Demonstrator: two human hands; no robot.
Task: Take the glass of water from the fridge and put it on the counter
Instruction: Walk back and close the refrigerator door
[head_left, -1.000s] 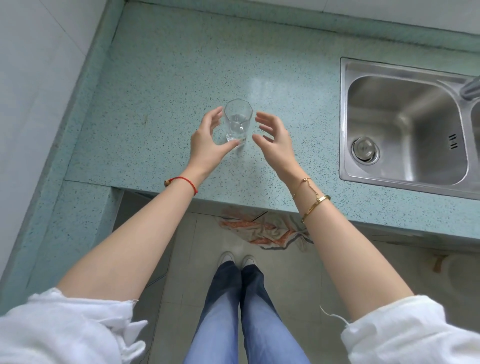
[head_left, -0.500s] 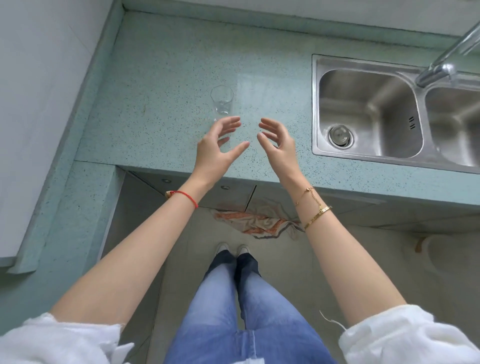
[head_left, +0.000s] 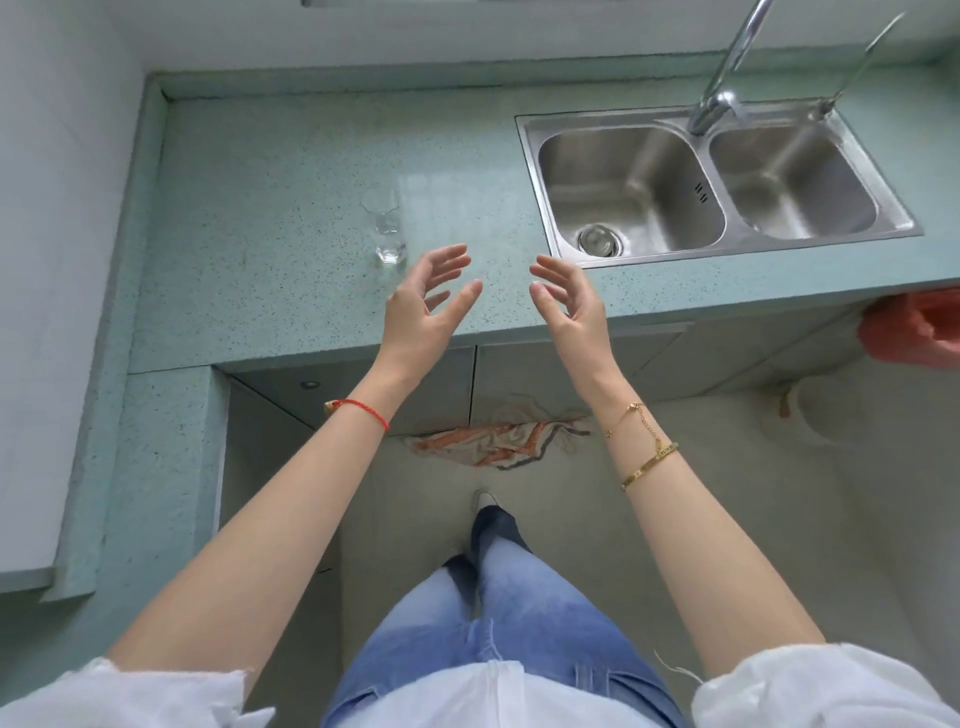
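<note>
The clear glass of water (head_left: 388, 228) stands upright on the speckled green counter (head_left: 270, 218), left of the sink. My left hand (head_left: 423, 306) hovers just in front and to the right of it, fingers spread, holding nothing. Further right, my right hand (head_left: 569, 299) is also open and empty, above the counter's front edge. Neither hand touches the glass. No fridge is in view.
A steel double sink (head_left: 711, 182) with a tap (head_left: 727, 67) fills the counter's right part. A white wall (head_left: 57, 260) bounds the left. On the floor lie an orange-patterned rag (head_left: 493, 441) and a red bag (head_left: 914, 327) under the counter.
Both hands have let go of the glass and drawn back toward me and apart. The view has pulled back from the counter, showing more of the sink.
</note>
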